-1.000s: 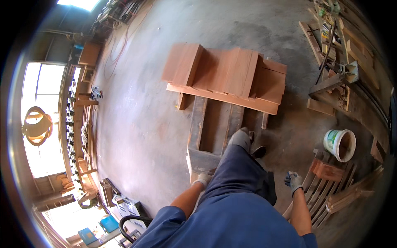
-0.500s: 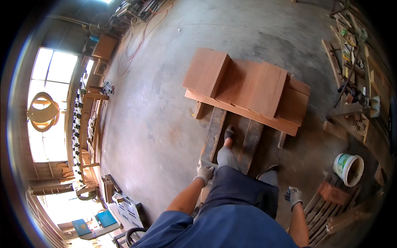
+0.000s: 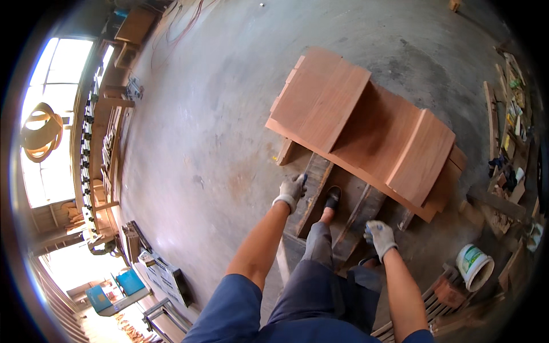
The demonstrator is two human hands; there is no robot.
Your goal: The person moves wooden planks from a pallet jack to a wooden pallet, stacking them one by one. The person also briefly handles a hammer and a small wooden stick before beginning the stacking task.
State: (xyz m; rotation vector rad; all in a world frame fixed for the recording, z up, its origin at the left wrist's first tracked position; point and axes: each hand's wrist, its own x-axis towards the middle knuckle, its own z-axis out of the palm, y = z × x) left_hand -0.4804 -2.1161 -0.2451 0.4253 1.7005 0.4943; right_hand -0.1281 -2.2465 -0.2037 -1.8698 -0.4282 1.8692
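Observation:
A stack of reddish-brown wooden boards (image 3: 323,103) lies in front of me on low wooden supports, with one wide board beneath several shorter ones. My left hand (image 3: 293,190), in a light glove with bluish fingertips, hangs just short of the stack's near left side, over a worn dark timber (image 3: 317,177). Nothing shows in it, and its fingers reach forward. My right hand (image 3: 380,235), gloved the same way, is in the air below the near edge of the boards. Its fingers are loosely bent and apart, with no object visible between them.
Dark timbers run along the floor (image 3: 217,154) beside my feet. At the right stand a white bucket (image 3: 473,266) and a slatted wooden rack. Scrap wood (image 3: 512,137) piles along the right wall. A row of clamps (image 3: 87,137) and a grey-black case (image 3: 166,274) are on the left.
I have come closer to the boards, which appear larger and further right. Both hands have risen forward toward them; my right hand has swung inward from my side.

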